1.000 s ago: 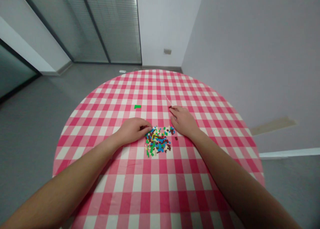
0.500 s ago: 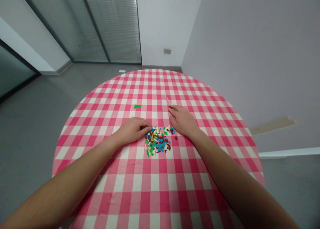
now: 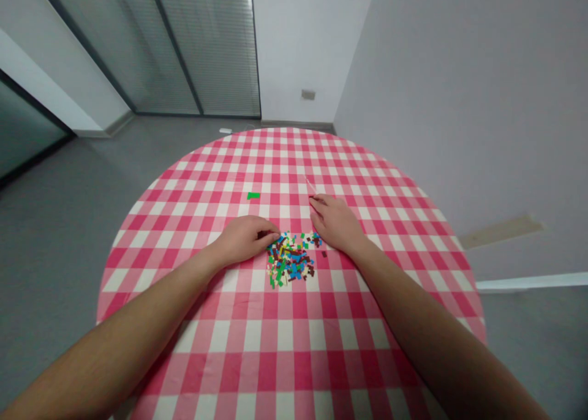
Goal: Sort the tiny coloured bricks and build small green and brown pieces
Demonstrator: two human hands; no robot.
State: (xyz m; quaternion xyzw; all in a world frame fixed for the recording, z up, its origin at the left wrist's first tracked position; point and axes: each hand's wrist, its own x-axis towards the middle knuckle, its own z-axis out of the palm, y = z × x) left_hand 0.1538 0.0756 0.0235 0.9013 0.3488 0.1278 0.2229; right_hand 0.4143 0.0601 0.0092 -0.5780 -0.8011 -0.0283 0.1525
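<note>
Small toy building bricks (image 3: 290, 262) in blue, green, brown, yellow and white lie in a loose pile. At the pile's upper left edge rests my left hand (image 3: 243, 239), its thumb and fingertips brought together. What they hold, if anything, is too small to make out. Beyond the pile's upper right, my right hand (image 3: 337, 221) lies low over the cloth. A tiny dark brick (image 3: 311, 197) shows at its pinched fingertips. Farther back on the left is a flat green piece (image 3: 253, 196), apart from both hands.
A red-and-white checked cloth (image 3: 285, 334) covers the round table. One stray brown brick (image 3: 324, 254) lies right of the pile. A thin pale strip (image 3: 310, 184) is just beyond my right fingertips. A wall (image 3: 459, 101) stands close on the right.
Both hands keep their places and finger poses. The whole view has shifted very slightly; the bricks look the same.
</note>
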